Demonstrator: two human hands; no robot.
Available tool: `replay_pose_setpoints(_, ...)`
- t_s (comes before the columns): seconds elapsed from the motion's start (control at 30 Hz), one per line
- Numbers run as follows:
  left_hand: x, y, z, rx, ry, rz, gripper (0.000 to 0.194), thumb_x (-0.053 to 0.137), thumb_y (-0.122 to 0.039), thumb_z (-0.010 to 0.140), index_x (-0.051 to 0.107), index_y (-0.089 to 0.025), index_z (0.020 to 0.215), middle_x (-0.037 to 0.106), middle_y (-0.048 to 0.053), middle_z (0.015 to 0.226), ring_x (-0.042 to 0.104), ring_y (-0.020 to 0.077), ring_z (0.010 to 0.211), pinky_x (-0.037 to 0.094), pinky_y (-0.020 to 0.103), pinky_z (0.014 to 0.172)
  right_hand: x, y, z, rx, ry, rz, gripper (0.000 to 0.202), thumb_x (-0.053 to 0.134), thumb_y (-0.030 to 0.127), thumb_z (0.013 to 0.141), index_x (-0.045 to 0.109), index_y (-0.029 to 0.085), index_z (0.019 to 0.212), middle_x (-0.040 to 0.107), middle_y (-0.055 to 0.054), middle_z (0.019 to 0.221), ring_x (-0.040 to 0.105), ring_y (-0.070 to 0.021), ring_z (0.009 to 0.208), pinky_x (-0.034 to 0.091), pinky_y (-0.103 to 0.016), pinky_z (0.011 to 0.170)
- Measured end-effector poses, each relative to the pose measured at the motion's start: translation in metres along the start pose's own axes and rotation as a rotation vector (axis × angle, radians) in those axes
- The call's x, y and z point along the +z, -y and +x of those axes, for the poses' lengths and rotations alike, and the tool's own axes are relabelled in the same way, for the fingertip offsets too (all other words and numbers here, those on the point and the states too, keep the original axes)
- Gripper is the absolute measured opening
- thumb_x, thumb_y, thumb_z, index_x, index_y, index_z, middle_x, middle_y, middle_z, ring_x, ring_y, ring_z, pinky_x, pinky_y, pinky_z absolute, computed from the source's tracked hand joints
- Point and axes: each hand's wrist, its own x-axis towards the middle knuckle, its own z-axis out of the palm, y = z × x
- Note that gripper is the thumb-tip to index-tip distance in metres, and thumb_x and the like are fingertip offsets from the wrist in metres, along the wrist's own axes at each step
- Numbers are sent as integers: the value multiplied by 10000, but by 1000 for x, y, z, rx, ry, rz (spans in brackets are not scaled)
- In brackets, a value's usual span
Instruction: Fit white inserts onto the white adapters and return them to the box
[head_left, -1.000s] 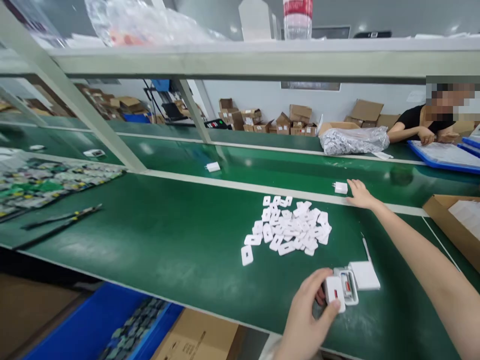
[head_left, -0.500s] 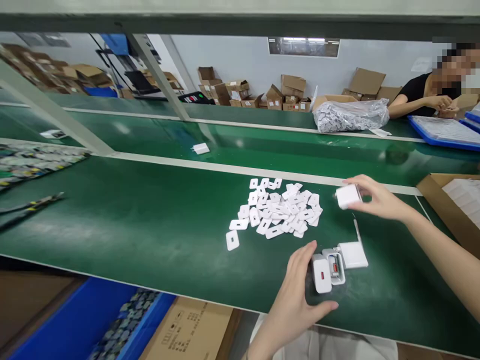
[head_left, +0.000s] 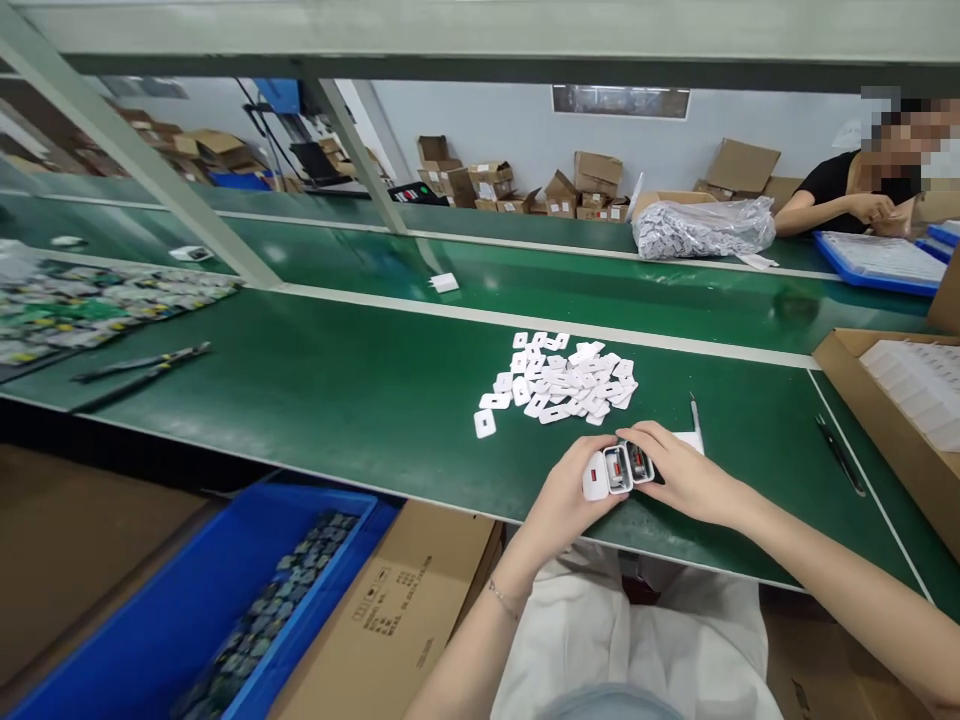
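Head view: three white charger shells [head_left: 617, 472], side by side
Left hand [head_left: 562, 492] and right hand [head_left: 688, 478], each grip curled around one end, hold them nearer than the white plates [head_left: 571, 382] on the surface [head_left: 352, 390]

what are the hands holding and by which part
Three white charger housings, side by side: the left hand grips the row's left end, the right hand its right end.

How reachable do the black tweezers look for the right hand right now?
Probably yes: nothing stands between the right hand and the black tweezers, though it holds a white housing.
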Motion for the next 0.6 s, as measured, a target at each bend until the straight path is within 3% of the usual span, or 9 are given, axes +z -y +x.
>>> replay_pose_setpoints(0.1,-8,10,-9,-21,-35,-51,768,766,-255,751,336,-264,1388,485,124,1372,494,284,1278,426,472,1057,-7,1,3,-38,69,9,702,551,123,819,293,225,1465,449,-145,1407,479,-273,1292,484,-474,1013)
replay_pose_setpoints(0.17,-12,15,-13,-22,-67,-71,885,804,-316,716,274,-271,1423,390,141,1467,389,307,1377,341,511,1129,-23,-1,4,-70,126,-2,664,539,107,799,377,237,1430,465,-115,1418,441,-262,1330,457,-462,1049)
replay_pose_setpoints(0.3,-16,18,-20,-42,-68,-109,849,807,-372,714,319,-279,1402,387,135,1488,366,312,1398,297,514,1157,-47,-15,25,29,32,-121,396,385,90,889,623,224,1175,601,-83,1273,568,-225,1195,500,-417,989)
replay_pose_setpoints(0.5,-16,18,-26,-70,18,-107,804,743,-317,788,278,-292,1443,418,132,1474,415,302,1363,366,484,1106,-16,-39,96,115,2,-265,428,533,108,852,593,124,1275,589,-167,1326,531,-317,1246,463,-478,1016)
replay_pose_setpoints(0.6,-19,19,-27,-101,38,-104,790,726,-314,801,271,-288,1446,440,128,1456,447,293,1333,389,457,1082,-6,-47,117,123,5,-250,359,597,105,809,676,144,1157,673,-165,1190,602,-331,1142,487,-472,971)
